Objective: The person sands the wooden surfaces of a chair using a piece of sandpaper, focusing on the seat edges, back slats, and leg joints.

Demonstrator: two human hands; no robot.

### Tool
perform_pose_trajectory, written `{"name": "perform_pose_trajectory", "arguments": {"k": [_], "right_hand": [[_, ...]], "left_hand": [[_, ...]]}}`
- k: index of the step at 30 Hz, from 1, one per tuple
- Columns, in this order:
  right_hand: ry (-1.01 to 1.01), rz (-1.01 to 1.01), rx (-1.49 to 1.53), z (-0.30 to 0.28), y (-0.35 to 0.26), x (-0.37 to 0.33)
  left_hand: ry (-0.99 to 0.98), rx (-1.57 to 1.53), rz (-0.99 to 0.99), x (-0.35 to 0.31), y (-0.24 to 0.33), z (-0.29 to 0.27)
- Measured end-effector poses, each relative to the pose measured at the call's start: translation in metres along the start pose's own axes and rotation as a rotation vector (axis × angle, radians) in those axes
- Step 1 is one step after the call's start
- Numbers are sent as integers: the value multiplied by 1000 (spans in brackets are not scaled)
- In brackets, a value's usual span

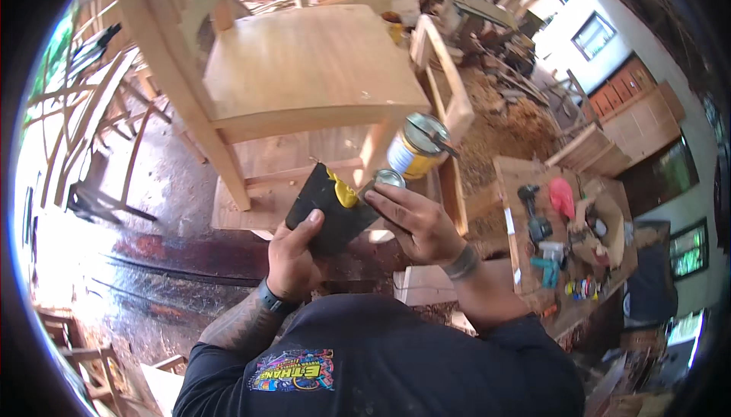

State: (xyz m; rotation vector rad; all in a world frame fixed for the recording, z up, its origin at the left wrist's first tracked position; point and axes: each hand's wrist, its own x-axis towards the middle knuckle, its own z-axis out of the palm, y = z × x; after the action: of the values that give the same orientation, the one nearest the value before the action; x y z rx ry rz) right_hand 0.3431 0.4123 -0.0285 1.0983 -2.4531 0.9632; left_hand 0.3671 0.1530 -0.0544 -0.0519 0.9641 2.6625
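Straight ahead of the left hand (293, 253) and right hand (415, 223), the unfinished wooden chair (304, 67) blocks the way: its seat and front leg (221, 150) stand close beyond the black pad (331, 211) they hold. An open tin (417, 145) sits just past the right hand (with a stick across its mouth). To the right, the bench (518, 188) is crowded with tools. The wet floor (137, 265) to the left lies open for a reach.
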Motion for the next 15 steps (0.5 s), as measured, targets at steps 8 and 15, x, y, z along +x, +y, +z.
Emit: {"name": "perform_pose_trajectory", "arguments": {"k": [8,15], "right_hand": [[447,634,932,-32,5,-177],[838,355,1202,-38,-46,-256]], "left_hand": [[-91,-85,-262,-14,-101,46],[-77,-306,-574,-57,-199,95]]}}
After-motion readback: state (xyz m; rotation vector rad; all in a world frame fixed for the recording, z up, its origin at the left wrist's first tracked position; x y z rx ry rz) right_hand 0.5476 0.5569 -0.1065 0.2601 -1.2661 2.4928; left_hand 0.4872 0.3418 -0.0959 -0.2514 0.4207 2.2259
